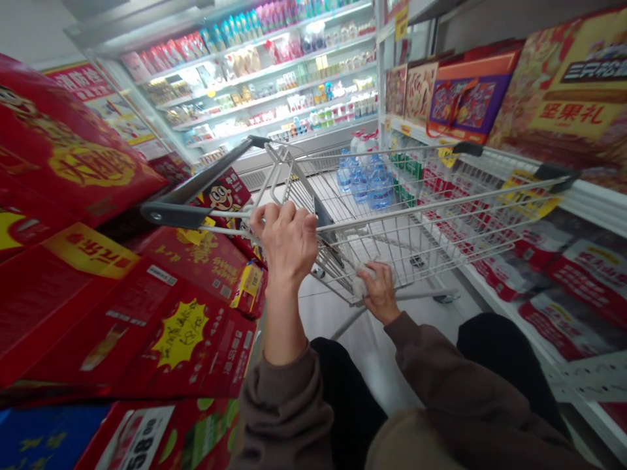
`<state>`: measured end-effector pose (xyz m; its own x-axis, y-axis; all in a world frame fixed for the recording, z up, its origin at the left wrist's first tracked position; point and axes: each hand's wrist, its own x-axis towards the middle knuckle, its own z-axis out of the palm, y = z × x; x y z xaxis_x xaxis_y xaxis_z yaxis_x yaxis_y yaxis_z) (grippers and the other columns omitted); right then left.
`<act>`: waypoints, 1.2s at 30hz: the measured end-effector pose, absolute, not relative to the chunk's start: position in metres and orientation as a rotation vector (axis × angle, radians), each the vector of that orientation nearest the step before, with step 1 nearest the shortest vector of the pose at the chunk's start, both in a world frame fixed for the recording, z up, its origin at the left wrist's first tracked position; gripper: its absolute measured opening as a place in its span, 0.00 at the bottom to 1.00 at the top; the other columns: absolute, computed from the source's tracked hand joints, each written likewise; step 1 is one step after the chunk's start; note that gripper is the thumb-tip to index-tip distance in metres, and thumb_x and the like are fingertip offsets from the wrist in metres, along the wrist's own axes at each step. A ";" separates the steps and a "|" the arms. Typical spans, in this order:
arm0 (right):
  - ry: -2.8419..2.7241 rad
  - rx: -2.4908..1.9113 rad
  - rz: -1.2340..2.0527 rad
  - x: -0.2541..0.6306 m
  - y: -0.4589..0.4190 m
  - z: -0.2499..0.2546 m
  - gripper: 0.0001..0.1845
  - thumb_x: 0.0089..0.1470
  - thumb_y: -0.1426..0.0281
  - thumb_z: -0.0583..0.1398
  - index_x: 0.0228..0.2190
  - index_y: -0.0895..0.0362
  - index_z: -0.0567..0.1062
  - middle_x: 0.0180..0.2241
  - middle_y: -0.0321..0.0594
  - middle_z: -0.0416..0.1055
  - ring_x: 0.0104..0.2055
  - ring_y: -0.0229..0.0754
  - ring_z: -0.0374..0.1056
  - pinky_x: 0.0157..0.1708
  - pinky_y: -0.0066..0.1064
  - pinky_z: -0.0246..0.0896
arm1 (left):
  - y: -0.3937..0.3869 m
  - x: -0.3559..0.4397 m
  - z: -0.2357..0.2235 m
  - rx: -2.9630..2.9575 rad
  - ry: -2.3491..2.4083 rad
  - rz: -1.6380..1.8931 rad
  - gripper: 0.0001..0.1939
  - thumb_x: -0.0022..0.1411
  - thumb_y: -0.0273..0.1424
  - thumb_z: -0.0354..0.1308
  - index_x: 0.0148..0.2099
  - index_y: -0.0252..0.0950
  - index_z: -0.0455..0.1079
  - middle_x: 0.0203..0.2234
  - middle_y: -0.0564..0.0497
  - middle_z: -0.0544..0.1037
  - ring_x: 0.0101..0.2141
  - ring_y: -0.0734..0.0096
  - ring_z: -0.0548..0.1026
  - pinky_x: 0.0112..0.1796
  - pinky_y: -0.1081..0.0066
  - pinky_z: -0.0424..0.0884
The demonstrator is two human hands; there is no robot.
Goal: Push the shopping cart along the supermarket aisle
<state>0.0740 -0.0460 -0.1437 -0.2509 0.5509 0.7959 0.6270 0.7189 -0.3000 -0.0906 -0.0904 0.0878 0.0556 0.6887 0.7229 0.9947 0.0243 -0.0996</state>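
Observation:
A wire shopping cart [392, 212] stands sideways before me, its dark handle [206, 171] at the left and its basket reaching to the right. My left hand [287, 240] is wrapped round the top rail of the cart near the handle. Lower down, my right hand [379, 290] presses a crumpled whitish cloth [361, 282] against the bottom corner of the basket. The fingers of that hand are curled over the cloth, which is partly hidden beneath them.
Red gift boxes [196, 326] are stacked close on my left. On the right runs a shelf [602, 209] with packed drinks and boxes. Blue-tinted water bottles [367, 179] stand on the floor beyond the cart, before a lit refrigerated display [274, 85].

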 end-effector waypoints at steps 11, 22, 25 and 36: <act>-1.682 -0.625 -0.651 0.101 0.002 -0.067 0.16 0.53 0.76 0.63 0.43 0.47 0.75 0.49 0.41 0.69 0.57 0.46 0.60 0.54 0.42 0.59 | -0.090 -0.101 0.089 -1.699 -1.647 -0.592 0.29 0.72 0.42 0.25 0.31 0.42 0.65 0.31 0.48 0.70 0.40 0.55 0.63 0.53 0.51 0.50; -1.356 -1.161 -0.546 0.236 0.062 -0.060 0.21 0.45 0.79 0.58 0.42 0.53 0.75 0.50 0.47 0.66 0.54 0.53 0.60 0.55 0.50 0.58 | -0.081 -0.127 0.090 -1.725 -1.679 -0.683 0.27 0.69 0.42 0.28 0.32 0.49 0.69 0.31 0.49 0.71 0.41 0.53 0.62 0.52 0.45 0.50; -1.279 -1.308 -0.563 0.268 0.079 -0.054 0.21 0.47 0.77 0.57 0.43 0.53 0.76 0.51 0.48 0.68 0.55 0.54 0.59 0.53 0.51 0.56 | -0.078 -0.136 0.092 -1.754 -1.680 -0.714 0.29 0.68 0.45 0.27 0.30 0.50 0.68 0.30 0.50 0.69 0.40 0.52 0.61 0.51 0.43 0.50; -1.489 -1.343 -0.075 0.277 0.044 -0.030 0.21 0.47 0.79 0.54 0.44 0.53 0.73 0.45 0.44 0.74 0.51 0.51 0.67 0.54 0.48 0.49 | -0.068 -0.099 0.082 -1.599 -1.623 -1.052 0.20 0.69 0.46 0.43 0.34 0.40 0.68 0.36 0.50 0.71 0.49 0.55 0.65 0.59 0.40 0.50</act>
